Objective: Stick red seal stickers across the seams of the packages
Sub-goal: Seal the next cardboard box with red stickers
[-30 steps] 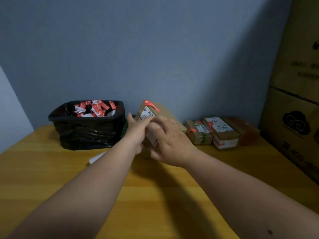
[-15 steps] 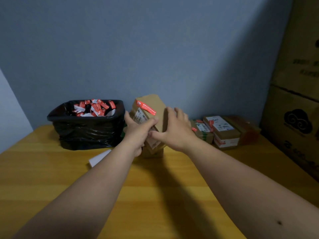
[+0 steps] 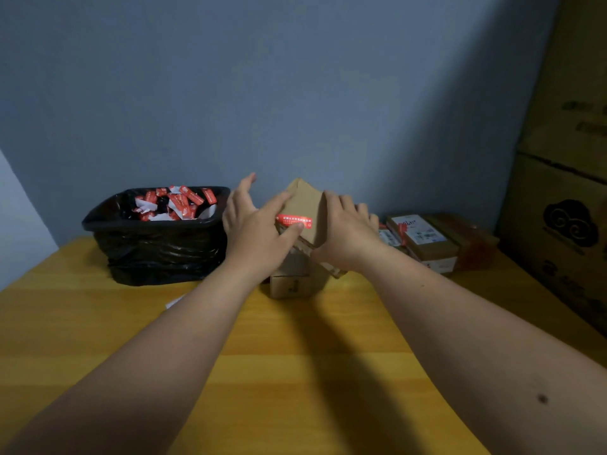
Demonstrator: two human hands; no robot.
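Near the middle of the frame, a tilted cardboard package bearing a red seal sticker rested on other boxes. Left hand pressed its thumb on the sticker, fingers straight; right hand grasped the package's right side.

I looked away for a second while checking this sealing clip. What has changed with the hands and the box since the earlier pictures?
The held package was turned, so its red seal sticker now faces the camera. The left hand opened, its thumb pressing the sticker's lower edge. The right hand shifted to the package's right side and grips it. The black bin, the sealed packages on the right and the table stayed put.
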